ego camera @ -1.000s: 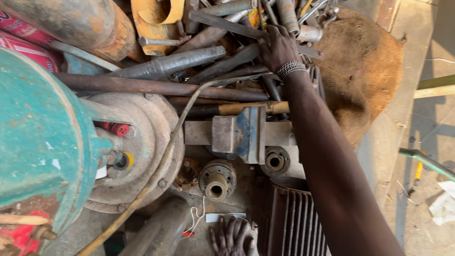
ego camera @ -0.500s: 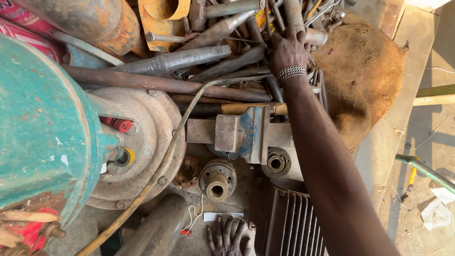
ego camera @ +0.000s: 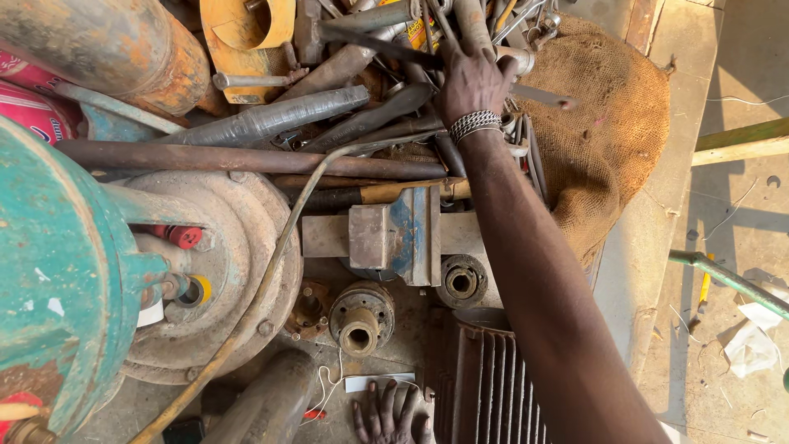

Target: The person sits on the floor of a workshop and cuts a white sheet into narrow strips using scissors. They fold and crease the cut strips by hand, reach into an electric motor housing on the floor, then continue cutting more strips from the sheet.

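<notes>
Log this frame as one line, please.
right hand: reaching into pile of metal rods, on a flat bar | left hand: flat on bench by finned casing

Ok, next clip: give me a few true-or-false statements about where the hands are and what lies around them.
1. The right hand, a beaded metal bracelet at its wrist, reaches into the pile of rusty metal rods and tools. True.
2. The left hand grips a hammer. False: it rests flat on the bench by a white paper slip.
3. Brown burlap sacking lies right of the pile. True.
4. The big motor housing is red. False: it is teal green.
</notes>
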Motion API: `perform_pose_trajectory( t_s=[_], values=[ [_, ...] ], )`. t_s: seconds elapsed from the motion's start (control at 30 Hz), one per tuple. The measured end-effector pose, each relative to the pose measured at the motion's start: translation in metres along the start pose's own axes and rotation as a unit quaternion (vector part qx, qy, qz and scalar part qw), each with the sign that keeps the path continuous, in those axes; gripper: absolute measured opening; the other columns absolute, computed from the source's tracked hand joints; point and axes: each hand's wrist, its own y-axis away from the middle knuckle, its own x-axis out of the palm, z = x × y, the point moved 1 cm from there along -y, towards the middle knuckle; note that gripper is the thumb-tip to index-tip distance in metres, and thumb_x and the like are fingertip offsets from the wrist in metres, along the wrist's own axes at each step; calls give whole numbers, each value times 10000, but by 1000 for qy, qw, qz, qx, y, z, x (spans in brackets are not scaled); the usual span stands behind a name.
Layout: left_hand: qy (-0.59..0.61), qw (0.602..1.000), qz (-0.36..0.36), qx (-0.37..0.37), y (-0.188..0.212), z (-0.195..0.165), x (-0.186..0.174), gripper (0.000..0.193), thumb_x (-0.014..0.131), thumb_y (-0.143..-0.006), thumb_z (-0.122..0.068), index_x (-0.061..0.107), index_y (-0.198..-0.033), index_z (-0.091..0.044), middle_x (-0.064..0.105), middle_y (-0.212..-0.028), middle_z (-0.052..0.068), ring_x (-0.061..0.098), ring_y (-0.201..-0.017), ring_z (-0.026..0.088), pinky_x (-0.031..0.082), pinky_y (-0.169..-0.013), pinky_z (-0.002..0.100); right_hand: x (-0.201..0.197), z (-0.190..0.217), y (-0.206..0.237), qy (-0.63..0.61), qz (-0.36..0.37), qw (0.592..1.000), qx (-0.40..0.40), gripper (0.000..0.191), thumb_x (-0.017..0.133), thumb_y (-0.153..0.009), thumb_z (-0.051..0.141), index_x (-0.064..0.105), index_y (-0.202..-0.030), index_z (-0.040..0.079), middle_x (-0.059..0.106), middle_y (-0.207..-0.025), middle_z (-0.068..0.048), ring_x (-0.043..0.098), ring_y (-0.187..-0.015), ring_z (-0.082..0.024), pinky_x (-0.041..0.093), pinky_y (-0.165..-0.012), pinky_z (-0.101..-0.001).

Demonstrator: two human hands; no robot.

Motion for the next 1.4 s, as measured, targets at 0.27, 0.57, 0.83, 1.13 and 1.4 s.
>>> perform_pose_trajectory(
  t_s=[0.27, 0.57, 0.83, 1.13, 1.4],
  values=[
    [22, 997, 70, 9, 4, 6, -10, 577, 304, -1024, -664, 555, -1441, -355, 403, -1591, 30, 268, -1526, 365, 112, -1239, 659, -26, 1, -9, -102, -182, 978, -13, 379, 568, -903, -9, 712, -1140, 250, 685, -1112, -42, 658, -934, -180, 232, -976, -680],
    [42, 988, 146, 4, -6, 3, -23, 703, 554, -867, -568, 440, -1512, -312, 283, -1609, 74, 147, -1528, 386, 35, -1202, 658, -65, -66, 7, -137, -401, 904, -53, 392, 674, -899, 56, 635, -1288, 83, 721, -1058, 0, 653, -976, -183, 378, -963, -517],
    [69, 986, 148, -6, -25, -4, -27, 700, 544, -856, -548, 426, -1502, -306, 258, -1603, 76, 114, -1510, 366, 31, -1160, 651, -266, -204, 251, -569, -111, 811, 77, 186, 502, -1192, 177, 496, -1311, 34, 649, -1052, -115, 619, -877, -203, 563, -741, -379],
    [108, 989, 105, -4, -32, -7, -29, 592, 589, -910, -493, 515, -1457, -277, 368, -1568, 84, 221, -1521, 370, 126, -1192, 646, -285, -149, 531, -576, -80, 761, 287, 483, 464, -1192, 389, 634, -1021, -30, 635, -808, -143, 632, -737, -259, 547, -693, -417],
    [129, 989, -11, 65, -16, -5, -35, 493, 605, -974, -409, 593, -1430, -223, 501, -1511, 88, 338, -1512, 348, 205, -1263, 592, -315, -55, 632, -681, 65, 718, 127, 226, 532, -1029, 153, 493, -1215, 32, 699, -872, -147, 705, -717, -229, 593, -643, -355]
  ],
)
